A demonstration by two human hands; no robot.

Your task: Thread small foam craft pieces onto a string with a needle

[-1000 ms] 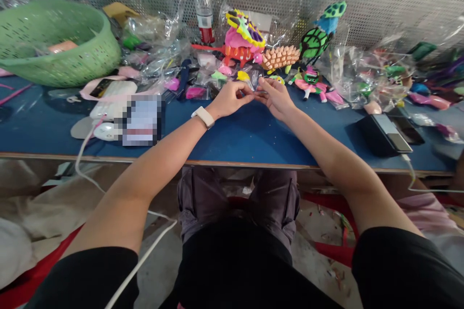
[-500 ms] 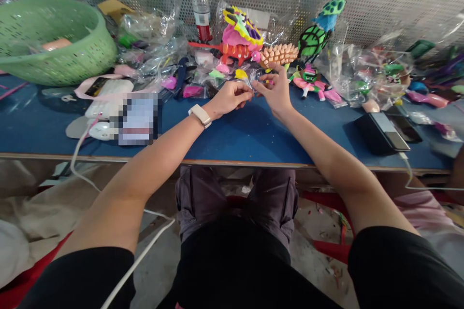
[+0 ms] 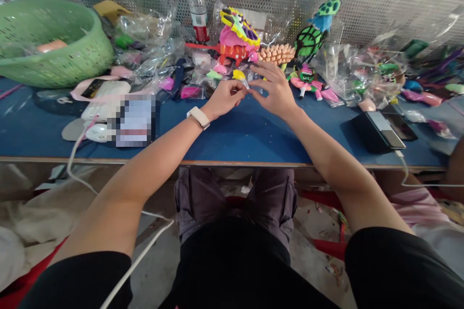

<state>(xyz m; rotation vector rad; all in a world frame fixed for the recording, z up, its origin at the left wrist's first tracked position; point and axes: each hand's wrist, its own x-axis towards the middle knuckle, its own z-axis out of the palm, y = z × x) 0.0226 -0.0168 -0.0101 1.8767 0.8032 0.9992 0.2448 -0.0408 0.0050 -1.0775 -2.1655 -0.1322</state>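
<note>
My left hand [image 3: 226, 98], with a pale band on its wrist, is closed in a pinch above the blue table. Whatever sits between its fingertips is too small to make out. Close by on the right, my right hand [image 3: 274, 91] has its fingers apart, its thumb tip beside the left fingertips. Just behind the hands lie a yellow clay piece [image 3: 239, 75] and a light green clay piece [image 3: 213, 75]. Farther back stand a red clay figure [image 3: 234, 53] with a pink and yellow frilled top and a spiky tan clay figure [image 3: 278, 53].
A green basket [image 3: 72, 65] stands at the left, with a phone [image 3: 135, 120] nearer. Behind are a red-capped bottle [image 3: 197, 9], a green and blue clay figure [image 3: 313, 36] and plastic bags [image 3: 366, 70]. A black box-shaped device [image 3: 373, 130] with a cable sits at the right.
My right hand has turned and its fingers have spread more, back of the hand showing. My left hand stays pinched in nearly the same place. The whole view has shifted slightly.
</note>
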